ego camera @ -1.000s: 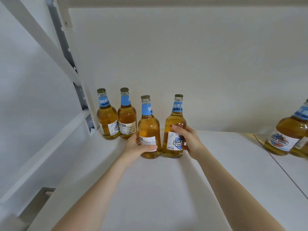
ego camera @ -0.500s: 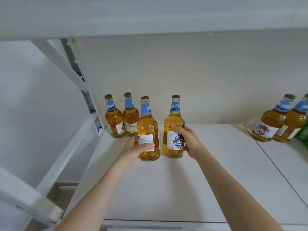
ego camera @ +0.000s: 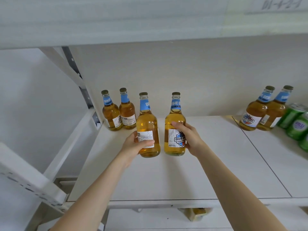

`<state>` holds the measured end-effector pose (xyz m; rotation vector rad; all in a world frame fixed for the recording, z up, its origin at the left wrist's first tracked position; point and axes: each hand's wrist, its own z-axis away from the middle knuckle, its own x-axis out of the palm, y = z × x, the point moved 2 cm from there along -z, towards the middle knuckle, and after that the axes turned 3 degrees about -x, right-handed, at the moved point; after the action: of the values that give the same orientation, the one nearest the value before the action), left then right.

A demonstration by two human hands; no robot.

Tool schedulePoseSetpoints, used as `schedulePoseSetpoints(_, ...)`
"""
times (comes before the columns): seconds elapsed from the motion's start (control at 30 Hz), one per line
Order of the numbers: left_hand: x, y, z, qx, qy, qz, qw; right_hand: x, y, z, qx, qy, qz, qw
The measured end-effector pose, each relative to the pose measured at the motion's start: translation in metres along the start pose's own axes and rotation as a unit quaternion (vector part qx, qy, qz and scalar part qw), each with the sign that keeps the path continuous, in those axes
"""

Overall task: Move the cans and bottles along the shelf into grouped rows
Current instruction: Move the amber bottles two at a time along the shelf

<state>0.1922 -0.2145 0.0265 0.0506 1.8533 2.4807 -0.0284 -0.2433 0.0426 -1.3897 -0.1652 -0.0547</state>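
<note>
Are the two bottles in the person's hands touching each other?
No. A strip of white shelf shows between the bottle in the left hand and the bottle in the right hand; they stand side by side, apart.

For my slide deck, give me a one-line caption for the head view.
Each hand, left and right, grips a beer bottle on the shelf.

green cans [ego camera: 298,124] cropped right, upper label [ego camera: 281,5] blurred

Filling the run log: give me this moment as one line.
left hand: grips left bottle | right hand: grips right bottle | rear pair: shelf back-left corner | green cans: far right
</note>
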Motion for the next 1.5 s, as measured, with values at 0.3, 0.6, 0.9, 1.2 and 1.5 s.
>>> schedulePoseSetpoints(0.3, 0.048, 0.003, 0.016, 0.009, 0.001, -0.024, 1.000, -0.044, -0.008, 0.032, -0.005, 0.005, -0.008, 1.000)
schedulePoseSetpoints(0.6, 0.144, -0.002, 0.051, 0.033, 0.002, -0.032, 0.999, -0.133, -0.025, 0.082, -0.012, -0.009, 0.007, 1.000)
schedulePoseSetpoints(0.9, 0.248, -0.001, 0.063, 0.041, -0.018, -0.048, 0.998, -0.231, -0.037, 0.112, -0.015, 0.006, -0.002, 1.000)
schedulePoseSetpoints(1.2, 0.339, 0.012, 0.016, 0.057, -0.064, -0.086, 0.993, -0.331, -0.045, 0.104, -0.053, 0.056, -0.024, 0.997)
schedulePoseSetpoints(1.5, 0.434, 0.001, -0.009, 0.059, -0.034, -0.076, 0.995, -0.425, -0.046, 0.095, -0.057, 0.052, -0.040, 0.996)
